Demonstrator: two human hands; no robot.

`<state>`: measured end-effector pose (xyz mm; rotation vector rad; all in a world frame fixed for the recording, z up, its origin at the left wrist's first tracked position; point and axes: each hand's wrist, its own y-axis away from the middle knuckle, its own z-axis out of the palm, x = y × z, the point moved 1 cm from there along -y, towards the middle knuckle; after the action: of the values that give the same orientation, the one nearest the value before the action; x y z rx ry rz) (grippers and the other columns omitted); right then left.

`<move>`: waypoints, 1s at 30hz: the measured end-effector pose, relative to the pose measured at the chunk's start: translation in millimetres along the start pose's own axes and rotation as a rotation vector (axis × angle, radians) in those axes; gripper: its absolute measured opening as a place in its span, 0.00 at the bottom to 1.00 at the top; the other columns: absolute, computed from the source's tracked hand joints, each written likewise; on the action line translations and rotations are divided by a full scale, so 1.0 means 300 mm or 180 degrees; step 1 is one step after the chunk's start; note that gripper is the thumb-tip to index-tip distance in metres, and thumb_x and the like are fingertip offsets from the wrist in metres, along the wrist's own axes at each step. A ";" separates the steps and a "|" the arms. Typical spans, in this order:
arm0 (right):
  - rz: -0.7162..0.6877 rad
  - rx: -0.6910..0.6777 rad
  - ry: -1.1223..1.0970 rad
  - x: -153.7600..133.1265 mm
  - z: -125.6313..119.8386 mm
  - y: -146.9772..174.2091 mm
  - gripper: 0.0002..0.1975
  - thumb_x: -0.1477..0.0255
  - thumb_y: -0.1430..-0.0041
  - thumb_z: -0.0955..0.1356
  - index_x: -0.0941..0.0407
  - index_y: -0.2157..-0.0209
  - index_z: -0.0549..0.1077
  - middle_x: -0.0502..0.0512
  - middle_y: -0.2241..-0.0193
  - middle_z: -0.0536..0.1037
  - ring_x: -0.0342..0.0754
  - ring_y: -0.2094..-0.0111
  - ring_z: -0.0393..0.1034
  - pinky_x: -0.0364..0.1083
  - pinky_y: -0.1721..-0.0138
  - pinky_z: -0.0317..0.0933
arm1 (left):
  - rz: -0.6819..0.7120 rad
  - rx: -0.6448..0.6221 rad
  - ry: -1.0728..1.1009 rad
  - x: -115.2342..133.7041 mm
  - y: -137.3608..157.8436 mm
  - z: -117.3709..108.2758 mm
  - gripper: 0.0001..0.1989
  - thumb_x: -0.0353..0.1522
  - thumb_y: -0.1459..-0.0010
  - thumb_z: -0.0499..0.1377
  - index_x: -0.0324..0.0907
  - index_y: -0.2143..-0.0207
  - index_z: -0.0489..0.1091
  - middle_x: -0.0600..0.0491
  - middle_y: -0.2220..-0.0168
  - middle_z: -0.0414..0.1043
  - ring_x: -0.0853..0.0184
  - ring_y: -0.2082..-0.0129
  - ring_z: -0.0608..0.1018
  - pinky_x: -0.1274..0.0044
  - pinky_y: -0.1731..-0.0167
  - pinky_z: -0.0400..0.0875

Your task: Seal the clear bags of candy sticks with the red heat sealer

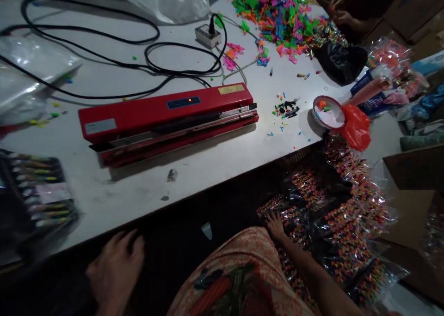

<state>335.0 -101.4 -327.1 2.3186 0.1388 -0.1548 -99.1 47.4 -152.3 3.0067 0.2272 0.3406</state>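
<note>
My left hand (118, 265) is below the front edge of the table, loosely bent, with a gap between thumb and fingers and nothing in it. Down at the right, my right hand (275, 226) rests with fingers spread against the end of a clear plastic bag (272, 205) of small multicoloured pieces. Many similar filled bags (357, 219) lie piled beside that forearm. On the table stands a long red bag sealer (138, 110) with a small orange light lit. At the left lies a clear pack (48, 191) with rows of colourful sticks and a pale label.
A black cable (104, 59) loops behind the sealer to a socket block (208, 36). Bright plastic pieces (270, 15) are heaped at the back. A bowl (328, 112) and red plastic bag (357, 126) sit at the right edge. Another person's hands (342, 18) show far right.
</note>
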 end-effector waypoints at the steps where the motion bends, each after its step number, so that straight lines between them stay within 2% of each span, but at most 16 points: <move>1: -0.0037 0.0104 -0.0037 0.007 0.007 -0.008 0.21 0.73 0.36 0.56 0.53 0.44 0.66 0.60 0.38 0.59 0.59 0.36 0.46 0.64 0.39 0.40 | 0.0080 0.0000 0.0017 0.044 -0.021 0.008 0.25 0.41 0.41 0.45 0.32 0.55 0.72 0.34 0.51 0.70 0.44 0.51 0.73 0.54 0.57 0.69; 5: 0.0029 0.0364 -0.0208 0.005 0.013 -0.018 0.27 0.76 0.38 0.58 0.50 0.38 0.57 0.61 0.36 0.54 0.58 0.36 0.48 0.65 0.40 0.41 | 0.0621 -0.0170 0.0475 0.234 -0.067 0.060 0.23 0.41 0.40 0.46 0.36 0.55 0.72 0.43 0.55 0.74 0.55 0.56 0.77 0.64 0.54 0.70; 7: -0.0032 0.0297 -0.0426 -0.030 0.016 -0.020 0.27 0.77 0.40 0.59 0.52 0.39 0.60 0.62 0.36 0.53 0.59 0.36 0.45 0.66 0.39 0.38 | 0.0930 -0.0248 0.0699 0.303 -0.061 0.097 0.22 0.41 0.40 0.46 0.39 0.56 0.72 0.46 0.54 0.74 0.57 0.56 0.77 0.67 0.53 0.70; 10: 0.0159 0.0336 -0.1159 -0.088 -0.004 -0.030 0.20 0.76 0.45 0.63 0.56 0.50 0.73 0.62 0.42 0.65 0.58 0.38 0.51 0.62 0.38 0.38 | 0.1389 -0.0317 0.0959 0.349 -0.035 0.171 0.20 0.42 0.41 0.48 0.43 0.56 0.72 0.49 0.54 0.75 0.60 0.55 0.77 0.69 0.52 0.69; 12: 0.0573 0.0571 -0.1573 -0.094 -0.049 -0.039 0.14 0.75 0.47 0.66 0.57 0.59 0.77 0.62 0.50 0.74 0.57 0.44 0.61 0.58 0.40 0.46 | 0.1596 -0.0362 0.1100 0.351 -0.028 0.232 0.19 0.42 0.42 0.49 0.44 0.56 0.72 0.50 0.54 0.75 0.61 0.55 0.77 0.70 0.54 0.71; 14: 0.1099 0.0904 -0.1775 -0.053 -0.123 -0.034 0.10 0.73 0.44 0.64 0.58 0.65 0.77 0.62 0.59 0.78 0.54 0.54 0.70 0.52 0.49 0.57 | 0.1677 -0.0442 0.1251 0.354 -0.037 0.292 0.18 0.42 0.43 0.50 0.45 0.58 0.73 0.51 0.55 0.76 0.61 0.57 0.78 0.71 0.56 0.73; 16: 0.1586 0.1278 -0.1899 0.028 -0.223 0.006 0.16 0.71 0.38 0.57 0.58 0.68 0.75 0.61 0.65 0.78 0.50 0.62 0.72 0.47 0.59 0.61 | 0.1696 -0.0626 0.1439 0.378 -0.052 0.331 0.17 0.42 0.43 0.50 0.46 0.60 0.74 0.52 0.56 0.77 0.62 0.58 0.79 0.72 0.58 0.74; 18: 0.1942 0.1660 -0.2004 0.113 -0.344 0.088 0.24 0.69 0.34 0.50 0.58 0.69 0.72 0.60 0.69 0.77 0.48 0.66 0.70 0.44 0.64 0.60 | 0.1741 -0.0930 0.1625 0.434 -0.055 0.334 0.17 0.42 0.43 0.50 0.46 0.60 0.74 0.52 0.57 0.77 0.62 0.58 0.79 0.73 0.57 0.74; 20: 0.2037 0.2114 -0.2175 0.160 -0.488 0.203 0.28 0.64 0.33 0.46 0.57 0.72 0.70 0.56 0.72 0.74 0.46 0.69 0.67 0.43 0.66 0.59 | 0.1888 -0.1308 0.1731 0.522 -0.038 0.307 0.18 0.41 0.41 0.50 0.46 0.56 0.73 0.50 0.53 0.75 0.61 0.54 0.77 0.71 0.53 0.72; 21: 0.1966 0.2579 -0.2512 0.162 -0.570 0.268 0.28 0.59 0.33 0.48 0.57 0.74 0.69 0.54 0.75 0.72 0.45 0.71 0.65 0.42 0.67 0.58 | 0.2018 -0.1494 0.1758 0.574 -0.025 0.286 0.19 0.41 0.42 0.52 0.45 0.52 0.71 0.48 0.50 0.73 0.60 0.51 0.75 0.69 0.50 0.70; 22: 0.1709 0.2931 -0.2871 0.148 -0.657 0.333 0.27 0.55 0.35 0.52 0.57 0.76 0.68 0.51 0.77 0.70 0.44 0.72 0.64 0.41 0.68 0.58 | 0.2185 -0.1648 0.1780 0.630 -0.011 0.264 0.22 0.41 0.43 0.54 0.45 0.48 0.68 0.47 0.46 0.70 0.59 0.47 0.72 0.66 0.47 0.66; 23: 0.1378 0.3078 -0.3155 0.120 -0.746 0.396 0.27 0.53 0.37 0.55 0.57 0.77 0.68 0.50 0.79 0.69 0.44 0.73 0.64 0.41 0.68 0.58 | 0.2388 -0.1781 0.1816 0.686 0.001 0.240 0.28 0.40 0.46 0.58 0.45 0.43 0.63 0.45 0.42 0.65 0.56 0.43 0.68 0.62 0.43 0.61; 25: 0.0881 0.3120 -0.3480 0.041 -0.918 0.508 0.25 0.53 0.39 0.59 0.57 0.77 0.71 0.50 0.77 0.71 0.44 0.71 0.65 0.41 0.67 0.58 | 0.2679 -0.1879 0.2033 0.786 0.008 0.189 0.45 0.40 0.54 0.65 0.45 0.36 0.51 0.42 0.36 0.53 0.52 0.37 0.58 0.55 0.39 0.49; 26: 0.0668 0.3053 -0.3589 -0.002 -0.995 0.552 0.23 0.54 0.39 0.60 0.57 0.75 0.72 0.51 0.75 0.73 0.44 0.71 0.66 0.41 0.66 0.58 | 0.2697 -0.1857 0.2256 0.825 -0.002 0.159 0.50 0.40 0.57 0.67 0.45 0.35 0.46 0.41 0.35 0.49 0.50 0.36 0.54 0.54 0.39 0.46; 28: 0.0249 0.2890 -0.3839 -0.073 -1.123 0.604 0.21 0.56 0.38 0.62 0.57 0.74 0.74 0.52 0.73 0.75 0.44 0.70 0.67 0.42 0.65 0.59 | 0.2419 -0.1613 0.2920 0.869 -0.056 0.088 0.55 0.42 0.57 0.67 0.45 0.33 0.37 0.40 0.34 0.45 0.50 0.35 0.52 0.55 0.40 0.50; 30: -0.0234 0.2810 -0.4272 -0.120 -1.223 0.604 0.20 0.58 0.38 0.63 0.57 0.74 0.74 0.53 0.74 0.75 0.44 0.72 0.68 0.43 0.66 0.60 | 0.2113 -0.1184 0.3497 0.869 -0.138 -0.002 0.55 0.46 0.55 0.65 0.46 0.33 0.35 0.40 0.35 0.47 0.51 0.36 0.55 0.58 0.41 0.55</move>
<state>351.5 41.4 57.5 2.4526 -0.6319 -2.0429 146.4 129.9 -101.0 2.1185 -0.6873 1.7948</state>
